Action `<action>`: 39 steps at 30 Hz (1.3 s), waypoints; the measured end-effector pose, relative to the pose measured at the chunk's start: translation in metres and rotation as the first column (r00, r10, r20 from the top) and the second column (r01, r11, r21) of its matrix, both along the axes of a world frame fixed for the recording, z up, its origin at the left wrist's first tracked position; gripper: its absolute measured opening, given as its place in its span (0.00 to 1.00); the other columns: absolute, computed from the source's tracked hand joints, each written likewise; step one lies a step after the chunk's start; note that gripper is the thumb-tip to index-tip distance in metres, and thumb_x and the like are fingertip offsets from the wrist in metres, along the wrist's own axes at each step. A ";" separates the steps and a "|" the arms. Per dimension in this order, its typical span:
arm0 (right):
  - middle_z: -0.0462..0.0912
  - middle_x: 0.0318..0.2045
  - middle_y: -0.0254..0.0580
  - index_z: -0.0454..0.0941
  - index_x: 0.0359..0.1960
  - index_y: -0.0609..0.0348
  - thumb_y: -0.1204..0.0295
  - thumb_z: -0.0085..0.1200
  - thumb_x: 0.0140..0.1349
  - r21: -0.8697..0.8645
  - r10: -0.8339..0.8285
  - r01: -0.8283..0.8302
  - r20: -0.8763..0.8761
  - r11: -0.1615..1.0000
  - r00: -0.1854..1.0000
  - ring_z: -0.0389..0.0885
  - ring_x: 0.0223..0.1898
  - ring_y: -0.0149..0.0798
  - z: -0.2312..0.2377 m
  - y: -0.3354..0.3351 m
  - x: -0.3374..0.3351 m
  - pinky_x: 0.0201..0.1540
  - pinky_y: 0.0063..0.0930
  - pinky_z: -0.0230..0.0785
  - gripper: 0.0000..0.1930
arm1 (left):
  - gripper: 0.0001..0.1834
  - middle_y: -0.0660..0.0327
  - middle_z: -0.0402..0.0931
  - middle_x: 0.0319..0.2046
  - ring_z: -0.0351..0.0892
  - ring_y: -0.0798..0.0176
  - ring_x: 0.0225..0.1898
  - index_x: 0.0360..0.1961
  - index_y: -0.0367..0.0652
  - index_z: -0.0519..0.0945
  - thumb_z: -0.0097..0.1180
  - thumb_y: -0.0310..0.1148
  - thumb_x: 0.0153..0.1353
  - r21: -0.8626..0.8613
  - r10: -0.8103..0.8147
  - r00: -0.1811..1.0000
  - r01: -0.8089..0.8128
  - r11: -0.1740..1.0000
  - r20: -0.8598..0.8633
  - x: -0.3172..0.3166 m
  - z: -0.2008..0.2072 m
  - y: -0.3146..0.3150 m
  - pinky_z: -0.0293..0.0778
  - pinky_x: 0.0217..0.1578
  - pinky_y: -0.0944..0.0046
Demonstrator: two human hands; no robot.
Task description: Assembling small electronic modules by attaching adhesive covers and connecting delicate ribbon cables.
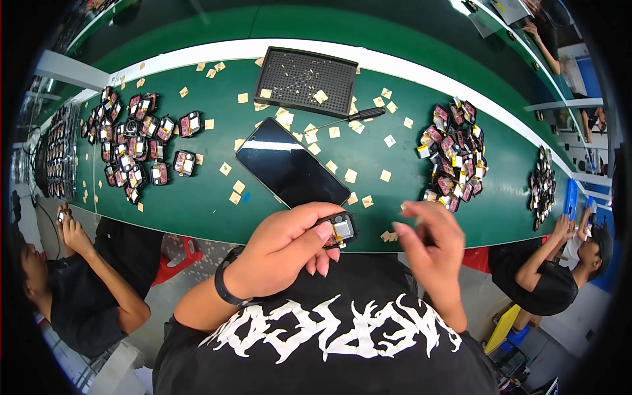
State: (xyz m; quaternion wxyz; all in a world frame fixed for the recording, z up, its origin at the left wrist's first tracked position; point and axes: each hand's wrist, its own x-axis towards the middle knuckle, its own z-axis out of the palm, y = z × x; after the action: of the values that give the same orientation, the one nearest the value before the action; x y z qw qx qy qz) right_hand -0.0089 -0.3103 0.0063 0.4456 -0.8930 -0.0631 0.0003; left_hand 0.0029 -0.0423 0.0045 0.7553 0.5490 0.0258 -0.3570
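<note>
My left hand (283,247) is closed around a small black device housing (342,230), thumb pressing on its inner side. A silver block and part of a reddish circuit board show inside the housing. To its right, my right hand (436,243) is raised near the table's front edge, thumb and forefinger apart, with nothing visible between them. A few small tan paper squares (388,236) lie on the table just left of the right fingertips. Just beyond my left hand rests a large dark phone (293,162), lying flat and slanted.
A black perforated tray (259,76) stands at the back, with a screwdriver (365,114) beside it. Similar housings lie in a left pile (135,146) and a right pile (454,155). Tan squares are scattered over the green table (217,131). Co-workers sit at left (85,283) and right (550,283).
</note>
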 end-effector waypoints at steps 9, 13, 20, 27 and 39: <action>0.82 0.51 0.44 0.83 0.53 0.59 0.79 0.65 0.54 -0.658 0.175 -0.085 0.073 0.748 0.982 0.87 0.40 0.49 -0.012 -0.042 -0.003 0.39 0.38 0.80 0.21 | 0.22 0.56 0.83 0.37 0.82 0.68 0.31 0.64 0.30 0.74 0.39 0.21 0.73 0.149 -0.047 0.863 -0.033 0.988 0.503 0.007 0.008 0.021 0.77 0.33 0.70; 0.85 0.50 0.43 0.84 0.53 0.56 0.80 0.66 0.50 -0.695 0.264 -0.092 0.145 0.713 0.954 0.87 0.42 0.50 -0.026 -0.048 0.002 0.41 0.40 0.82 0.24 | 0.17 0.55 0.80 0.35 0.83 0.62 0.30 0.60 0.31 0.73 0.46 0.21 0.72 0.206 0.085 0.897 -0.191 0.960 0.434 0.002 0.017 0.029 0.77 0.33 0.63; 0.87 0.45 0.50 0.82 0.44 0.63 0.87 0.62 0.52 -0.630 0.292 -0.046 0.293 0.775 0.910 0.88 0.41 0.53 -0.028 -0.066 0.002 0.43 0.41 0.81 0.17 | 0.12 0.59 0.83 0.33 0.79 0.71 0.28 0.56 0.32 0.73 0.46 0.28 0.77 0.497 0.318 0.786 -0.592 0.634 0.530 -0.009 -0.015 0.095 0.74 0.31 0.69; 0.88 0.39 0.49 0.81 0.38 0.62 0.87 0.64 0.47 -0.368 0.230 -0.132 0.238 0.920 0.943 0.88 0.38 0.51 -0.011 -0.041 0.005 0.41 0.37 0.81 0.15 | 0.08 0.53 0.79 0.22 0.81 0.51 0.24 0.51 0.39 0.76 0.49 0.27 0.74 0.635 0.258 0.753 -0.652 0.414 0.605 -0.021 -0.041 0.119 0.74 0.28 0.56; 0.86 0.49 0.43 0.84 0.38 0.57 0.78 0.67 0.50 -0.135 0.591 -0.594 0.408 0.793 0.696 0.81 0.26 0.33 0.004 0.031 0.035 0.25 0.24 0.74 0.12 | 0.19 0.63 0.80 0.24 0.74 0.73 0.25 0.57 0.32 0.81 0.49 0.36 0.77 0.438 0.205 0.717 -0.598 0.671 0.666 -0.005 -0.007 0.073 0.70 0.27 0.68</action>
State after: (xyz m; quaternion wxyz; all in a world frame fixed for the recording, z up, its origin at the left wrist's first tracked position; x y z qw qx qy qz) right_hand 0.0258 -0.2798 0.0104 0.3998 -0.8005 -0.4433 -0.0531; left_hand -0.0017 0.0310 -0.0026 0.5612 0.8256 0.0451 0.0376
